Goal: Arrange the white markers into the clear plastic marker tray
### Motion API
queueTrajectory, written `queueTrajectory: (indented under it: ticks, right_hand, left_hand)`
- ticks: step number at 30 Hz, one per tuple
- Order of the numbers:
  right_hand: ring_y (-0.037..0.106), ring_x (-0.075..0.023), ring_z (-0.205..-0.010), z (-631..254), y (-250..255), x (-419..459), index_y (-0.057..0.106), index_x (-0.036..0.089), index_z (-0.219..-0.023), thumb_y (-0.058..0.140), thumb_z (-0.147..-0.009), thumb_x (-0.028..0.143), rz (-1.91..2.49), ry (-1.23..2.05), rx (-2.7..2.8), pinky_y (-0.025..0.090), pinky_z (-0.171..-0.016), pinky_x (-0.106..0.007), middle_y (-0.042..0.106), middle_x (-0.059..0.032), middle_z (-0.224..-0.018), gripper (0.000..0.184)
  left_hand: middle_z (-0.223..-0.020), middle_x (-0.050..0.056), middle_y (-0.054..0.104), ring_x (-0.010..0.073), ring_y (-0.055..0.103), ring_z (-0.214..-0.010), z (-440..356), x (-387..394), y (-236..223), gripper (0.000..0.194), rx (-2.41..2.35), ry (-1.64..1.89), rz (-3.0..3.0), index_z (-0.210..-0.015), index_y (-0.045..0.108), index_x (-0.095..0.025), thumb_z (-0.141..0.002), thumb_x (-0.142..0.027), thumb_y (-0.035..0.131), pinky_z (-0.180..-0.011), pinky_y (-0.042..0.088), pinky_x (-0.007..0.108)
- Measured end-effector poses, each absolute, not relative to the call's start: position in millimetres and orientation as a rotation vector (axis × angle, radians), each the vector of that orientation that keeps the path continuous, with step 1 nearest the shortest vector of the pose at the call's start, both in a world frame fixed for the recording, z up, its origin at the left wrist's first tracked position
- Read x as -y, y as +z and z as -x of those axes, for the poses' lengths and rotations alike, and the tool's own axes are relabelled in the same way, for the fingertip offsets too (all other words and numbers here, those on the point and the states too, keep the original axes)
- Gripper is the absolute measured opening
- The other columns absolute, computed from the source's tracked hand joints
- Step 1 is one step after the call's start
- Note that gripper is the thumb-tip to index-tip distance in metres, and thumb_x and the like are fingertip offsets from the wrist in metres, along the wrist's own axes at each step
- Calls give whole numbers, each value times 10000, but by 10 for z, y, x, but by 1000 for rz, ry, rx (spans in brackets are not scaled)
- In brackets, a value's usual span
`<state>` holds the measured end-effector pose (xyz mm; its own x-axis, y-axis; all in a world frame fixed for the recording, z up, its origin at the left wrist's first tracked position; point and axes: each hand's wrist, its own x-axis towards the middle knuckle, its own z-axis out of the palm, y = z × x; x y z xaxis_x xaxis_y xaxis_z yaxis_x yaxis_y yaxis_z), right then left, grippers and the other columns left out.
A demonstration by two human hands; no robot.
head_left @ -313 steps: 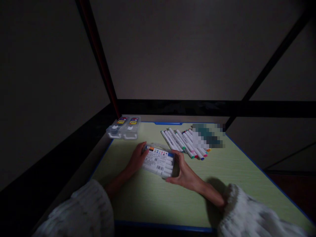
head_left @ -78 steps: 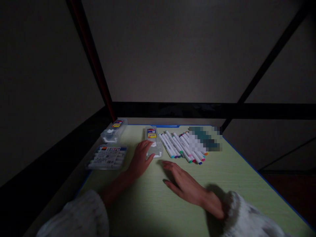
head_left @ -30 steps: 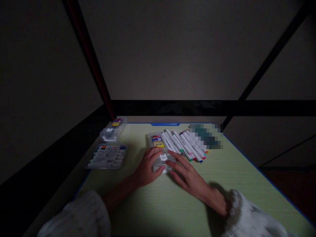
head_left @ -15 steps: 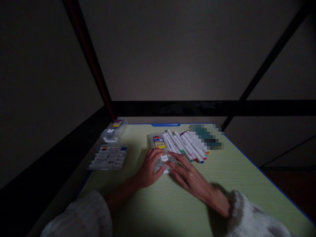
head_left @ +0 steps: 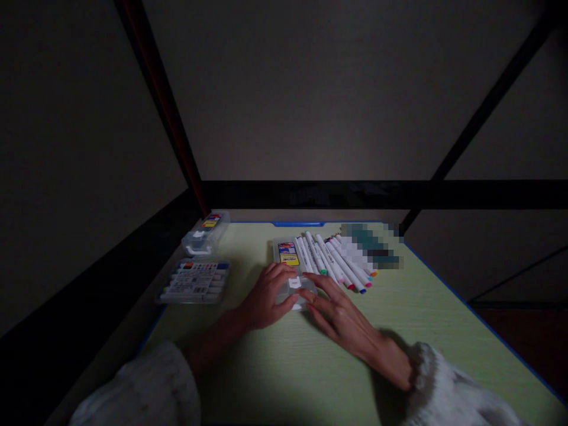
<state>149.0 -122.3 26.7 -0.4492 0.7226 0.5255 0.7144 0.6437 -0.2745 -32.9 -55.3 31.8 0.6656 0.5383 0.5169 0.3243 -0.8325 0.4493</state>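
Observation:
A clear plastic marker case [head_left: 280, 249] with a colourful yellow-and-blue label lies lengthwise in front of me, its white latch end nearest. My left hand [head_left: 268, 299] grips its near left corner, fingers over the top and thumb at the front edge. On the near right corner rests my right hand [head_left: 339, 313], its fingertips on the lid by the latch and its thumb low at the front. Parts of the case are hidden under my fingers. Several white markers [head_left: 331, 260] with coloured ends lie loose right beside the case, fanned to the right.
Farther left stand a second clear case [head_left: 206, 235] and, nearer, a flat clear case filled with markers [head_left: 195, 283]. A pixelated patch covers something at the table's back right. The pale green table [head_left: 248, 378] has a blue edge; dark walls rise behind it.
The case has shifted slightly to the right, and the markers closest to it have moved with it and lie differently. My left hand has moved slightly away from me; my right hand has barely moved.

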Motion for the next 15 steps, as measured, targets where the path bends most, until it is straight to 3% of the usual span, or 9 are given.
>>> queueTrajectory:
  ticks: [3,8,15]
  right_hand:
    - [391,-254,-1129,-1494,271,1226,444,222,-1232,416,-842,136,1126,19,2258,414,-893,-471,383,-124,-1241,400]
    - [402,-251,-1110,-1493,268,1228,459,216,-1223,415,-839,134,1138,16,2254,418,-882,-477,385,-118,-1243,395]
    - [396,-245,-1123,-1484,286,1228,458,225,-1226,417,-823,106,1137,34,2237,415,-889,-467,411,-107,-1227,422]
  left_hand:
    - [-960,85,567,196,501,-926,322,515,507,190,-713,784,-2669,-949,565,-149,-805,-206,455,-849,405,346]
    - [-841,53,555,168,518,-813,299,449,691,159,-619,470,-2883,-813,576,-149,-835,-168,419,-732,421,279]
    - [-864,54,522,174,485,-835,302,526,744,178,-555,445,-3089,-853,541,-156,-846,-116,368,-754,399,277]
